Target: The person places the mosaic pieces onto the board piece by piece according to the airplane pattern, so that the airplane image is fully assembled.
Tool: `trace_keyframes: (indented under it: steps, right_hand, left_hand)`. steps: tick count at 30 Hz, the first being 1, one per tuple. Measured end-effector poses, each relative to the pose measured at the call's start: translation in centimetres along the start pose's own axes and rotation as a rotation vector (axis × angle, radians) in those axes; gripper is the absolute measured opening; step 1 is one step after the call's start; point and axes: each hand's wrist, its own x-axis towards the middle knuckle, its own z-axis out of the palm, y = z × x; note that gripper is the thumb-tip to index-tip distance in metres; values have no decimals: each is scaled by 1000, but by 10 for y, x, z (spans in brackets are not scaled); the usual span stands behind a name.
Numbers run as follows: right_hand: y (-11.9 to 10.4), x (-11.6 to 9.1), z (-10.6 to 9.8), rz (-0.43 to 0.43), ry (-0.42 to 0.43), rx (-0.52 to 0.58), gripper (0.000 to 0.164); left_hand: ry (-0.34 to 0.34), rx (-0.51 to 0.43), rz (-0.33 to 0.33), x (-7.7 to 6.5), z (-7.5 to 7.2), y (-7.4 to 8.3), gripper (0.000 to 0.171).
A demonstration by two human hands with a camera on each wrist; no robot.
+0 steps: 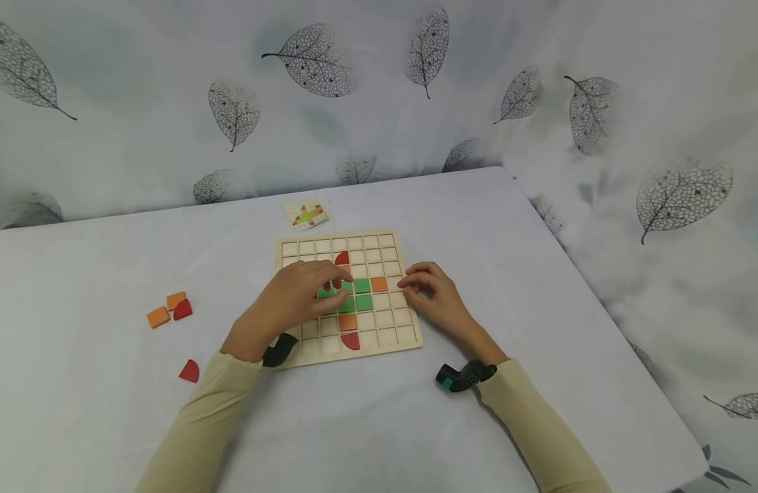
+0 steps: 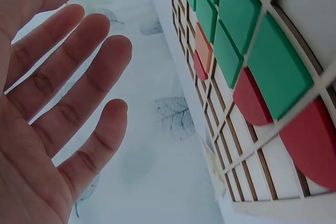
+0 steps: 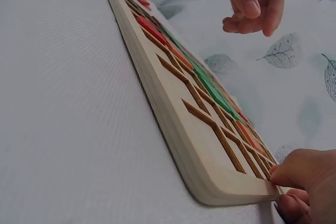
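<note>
A wooden grid board point(image 1: 387, 336) lies on the white-covered table. Green square tiles point(image 1: 363, 302) fill cells at its middle, with orange squares point(image 1: 348, 322) and red quarter-round pieces point(image 1: 350, 340) further out. Above the board's left half hovers my left hand point(image 1: 301, 291), which hides several cells. Its fingers point(image 2: 107, 69) are spread loosely and hold nothing in the left wrist view. At the board's right edge, my right hand point(image 1: 439, 301) grips the rim, thumb on top and fingers at the side, as the right wrist view point(image 3: 310, 179) shows.
Left of the board lie loose orange squares point(image 1: 158, 317) and red quarter-round pieces point(image 1: 190, 371). A small pattern card point(image 1: 307, 214) rests behind the board. Leaf-printed cloth point(image 1: 379, 103) hangs along the table's far edge and right side.
</note>
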Motion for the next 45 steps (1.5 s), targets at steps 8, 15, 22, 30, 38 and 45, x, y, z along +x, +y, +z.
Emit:
trace_keyframes:
  steps: [8, 15, 22, 30, 38, 45]
  right_hand:
    - [-2, 2, 3, -2, -8, -6, 12]
    - [-2, 0, 1, 0, 9, -28, 12]
    - [0, -1, 1, -14, 12, -18, 13]
    - [0, 0, 3, -17, 5, -25, 14]
    - [-2, 1, 3, -9, 2, -27, 13]
    - [-1, 0, 3, -18, 0, -24, 13]
  left_hand:
    - [14, 16, -33, -15, -11, -4, 15]
    - [20, 23, -62, -27, -18, -12, 15]
    - [-6, 34, -149, -43, -26, -19, 15]
    - [-7, 54, -199, -59, -34, -25, 17]
    - [24, 60, -221, -70, -37, -30, 15]
    - [5, 49, -273, -81, -39, -34, 17]
